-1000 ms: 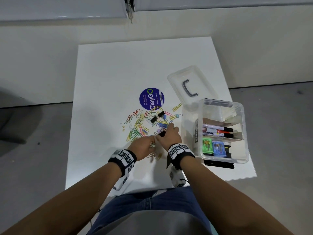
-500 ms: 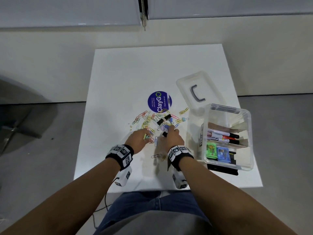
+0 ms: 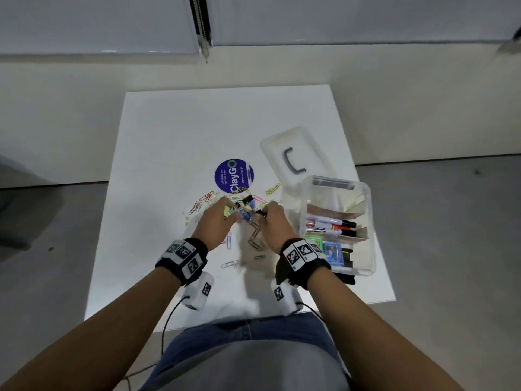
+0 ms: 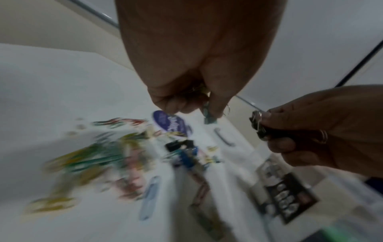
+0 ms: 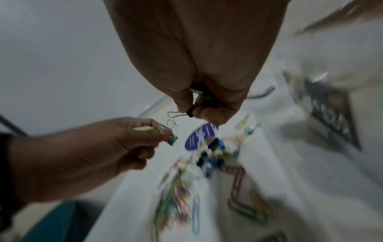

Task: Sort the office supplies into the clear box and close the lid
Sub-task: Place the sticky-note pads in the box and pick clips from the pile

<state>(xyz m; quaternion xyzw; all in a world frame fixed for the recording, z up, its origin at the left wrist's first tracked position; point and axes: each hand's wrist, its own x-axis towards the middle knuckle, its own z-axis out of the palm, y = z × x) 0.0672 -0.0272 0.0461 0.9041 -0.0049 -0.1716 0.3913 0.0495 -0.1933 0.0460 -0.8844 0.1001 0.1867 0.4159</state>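
Coloured paper clips (image 3: pixel 203 203) and binder clips (image 3: pixel 248 199) lie heaped on the white table (image 3: pixel 169 136). My left hand (image 3: pixel 229 213) hovers over the heap, fingers curled, pinching small teal and yellow clips (image 5: pixel 172 140). Just right of it, my right hand (image 3: pixel 263 213) pinches a black binder clip (image 5: pixel 190 113) by its body, the wire handle sticking out. The clear box (image 3: pixel 370 221) stands open to the right, holding markers (image 3: pixel 332 224) and small green and blue packs (image 3: pixel 332 249). Its lid (image 3: pixel 310 148) lies flat behind it, grey handle up.
A round purple sticker (image 3: pixel 234 176) lies just beyond the heap. Loose clips (image 3: pixel 255 241) trail toward the table's near edge between my wrists. A black object (image 3: pixel 346 277) shows at the box's near side. Grey floor surrounds the table.
Both hands have moved forward from the near clips into the heap and now stand slightly apart, each holding clips. The wrist views are blurred by motion.
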